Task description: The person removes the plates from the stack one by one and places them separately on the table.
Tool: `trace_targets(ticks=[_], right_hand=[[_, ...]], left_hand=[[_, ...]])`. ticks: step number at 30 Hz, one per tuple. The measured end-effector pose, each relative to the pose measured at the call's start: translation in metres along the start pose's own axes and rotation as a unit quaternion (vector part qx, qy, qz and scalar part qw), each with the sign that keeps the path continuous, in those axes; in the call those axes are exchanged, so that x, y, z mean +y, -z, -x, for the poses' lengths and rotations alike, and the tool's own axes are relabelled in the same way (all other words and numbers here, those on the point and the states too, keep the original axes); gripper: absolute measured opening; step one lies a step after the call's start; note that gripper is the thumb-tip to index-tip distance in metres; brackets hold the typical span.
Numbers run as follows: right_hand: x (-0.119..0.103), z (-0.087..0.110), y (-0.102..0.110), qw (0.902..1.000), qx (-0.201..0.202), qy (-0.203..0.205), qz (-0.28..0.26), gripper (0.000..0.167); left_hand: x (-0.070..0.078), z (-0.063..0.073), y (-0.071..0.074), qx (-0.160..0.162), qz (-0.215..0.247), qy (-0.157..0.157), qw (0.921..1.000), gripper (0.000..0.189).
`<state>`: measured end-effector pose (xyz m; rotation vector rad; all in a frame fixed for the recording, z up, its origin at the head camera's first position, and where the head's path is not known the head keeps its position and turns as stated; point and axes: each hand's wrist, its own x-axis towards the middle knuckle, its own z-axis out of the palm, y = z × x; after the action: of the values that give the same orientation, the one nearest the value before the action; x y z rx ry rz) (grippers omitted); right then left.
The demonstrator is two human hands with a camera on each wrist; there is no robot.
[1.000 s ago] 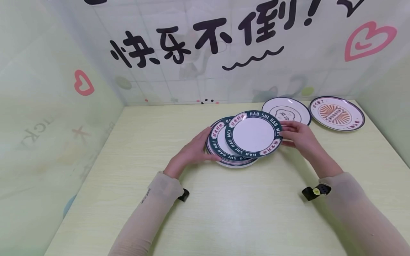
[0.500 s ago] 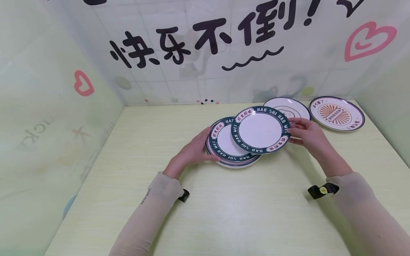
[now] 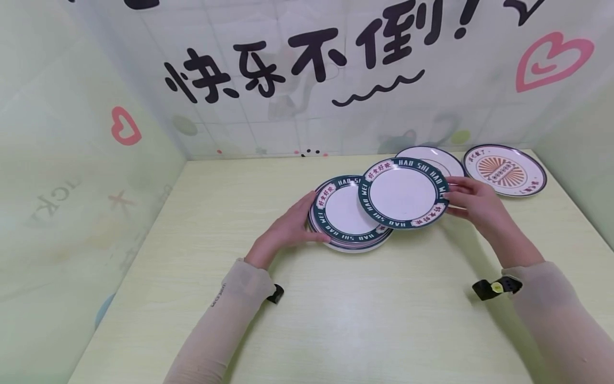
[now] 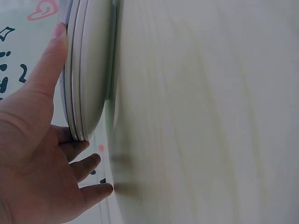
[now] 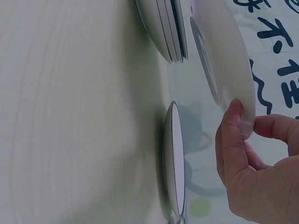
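My right hand (image 3: 479, 205) pinches the right rim of a white plate (image 3: 403, 194) with a dark green lettered border. That plate is raised and tilted, its underside (image 5: 224, 56) showing in the right wrist view, and it overlaps the right side of a plate stack (image 3: 342, 213). On top of the stack lies a matching green-bordered plate, with several rims below it. My left hand (image 3: 288, 226) rests against the stack's left edge, thumb in front and fingers behind. Spread fingers (image 4: 86, 168) show in the left wrist view, reaching past the rims.
Behind the raised plate sits a white plate (image 3: 447, 163) with a thin dark rim, partly covered in the head view. Right of it lies a plate with an orange sunburst (image 3: 503, 170). The pale wooden table (image 3: 360, 309) meets printed walls at the back and sides.
My right hand has moved right with the green-bordered plate, uncovering more of the stack's top plate and covering more of the rear white plate. The left hand and stack have stayed put.
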<state>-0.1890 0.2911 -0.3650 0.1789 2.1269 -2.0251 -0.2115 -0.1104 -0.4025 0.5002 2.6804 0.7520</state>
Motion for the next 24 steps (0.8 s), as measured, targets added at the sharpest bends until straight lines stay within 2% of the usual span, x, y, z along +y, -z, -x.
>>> trace_targets(ticks=[5, 10, 18, 24], right_hand=[[0.002, 0.004, 0.010, 0.9999, 0.005, -0.004, -0.015, 0.035], [0.004, 0.007, 0.020, 0.9993, 0.011, -0.007, -0.035, 0.029], [0.013, 0.017, 0.039, 0.9967, 0.009, 0.017, -0.079, 0.025], [0.020, 0.027, 0.055, 0.9945, 0.018, 0.014, -0.102, 0.025]], left_hand=[[0.000, 0.001, 0.001, 0.001, 0.000, -0.002, 1.0000, 0.127], [0.001, 0.001, 0.001, 0.001, 0.002, -0.003, 1.0000, 0.128], [0.001, 0.001, 0.001, 0.001, 0.002, -0.003, 1.0000, 0.126], [0.003, 0.002, 0.002, -0.001, 0.003, -0.006, 1.0000, 0.127]])
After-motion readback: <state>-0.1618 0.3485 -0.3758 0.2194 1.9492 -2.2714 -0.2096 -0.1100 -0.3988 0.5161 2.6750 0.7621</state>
